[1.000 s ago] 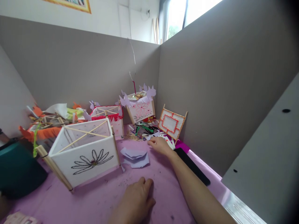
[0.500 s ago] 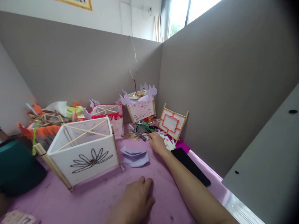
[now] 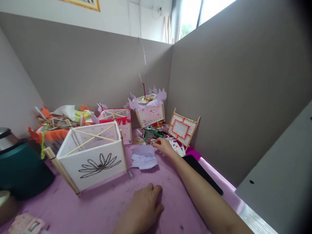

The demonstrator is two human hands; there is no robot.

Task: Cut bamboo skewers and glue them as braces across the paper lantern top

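Observation:
My left hand [image 3: 143, 208] rests on the pink-purple tablecloth near the front, thumb apart from the loosely bent fingers, with nothing visible in it. Farther forward, my right hand [image 3: 164, 146] has its fingertips together beside the upper right corner of a lavender sheet of paper [image 3: 144, 158]. Whatever those fingers hold, if anything, is too small to make out. Pencil-like lines show on the sheet, which lies mostly flat. Just beyond the right hand are green-handled pliers [image 3: 156, 133], short wooden sticks [image 3: 139, 139] and several white markers [image 3: 179, 148].
A white box-shaped lantern frame [image 3: 97, 169] with a stitched flower stands left. Other lanterns [image 3: 149, 115] and a stitched panel [image 3: 183, 128] sit behind. A teal container [image 3: 24, 172], tape roll [image 3: 7, 208] and pink object [image 3: 26, 224] are left; a black flat object [image 3: 203, 175] lies right.
The lavender paper has gone from folded up to mostly flat, with its drawn lines showing. My right hand has shifted slightly towards me; the left stays nearly still. The view has turned slightly left.

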